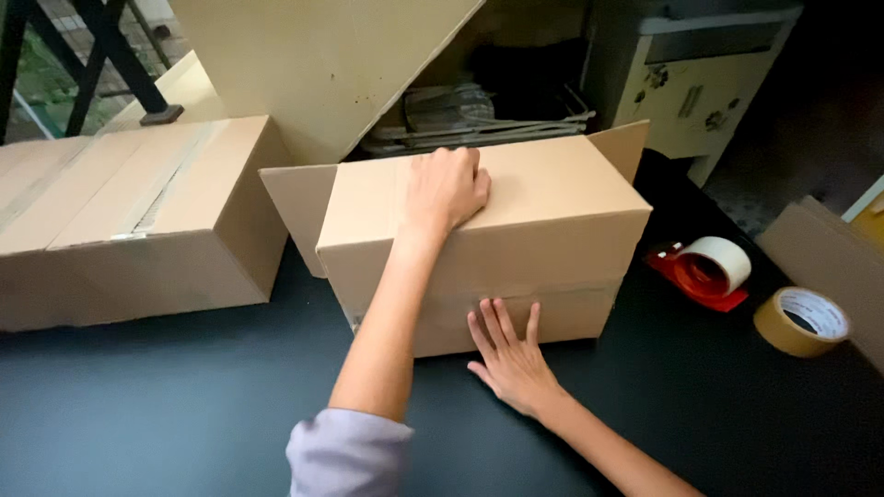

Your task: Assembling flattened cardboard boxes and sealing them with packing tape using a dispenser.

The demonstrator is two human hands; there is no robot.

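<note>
Matt brown cardboard is seen in the box (pixel 552 221); the dark tabletop (pixel 184 414) is smooth, faintly sheened; the tape roll (pixel 803 320) is glossy.

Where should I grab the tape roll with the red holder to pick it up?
Probably from above, fingers pinching across the white roll. It stands tilted on the red dispenser, its rounded top free, and the brown tape roll lies apart to its right.

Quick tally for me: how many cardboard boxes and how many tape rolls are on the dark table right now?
Cardboard boxes: 2, the open-flapped box under the left hand and right hand, and the taped box to its left.
Tape rolls: 2, the roll in the red dispenser and the loose brown roll.
Total: 4
</note>
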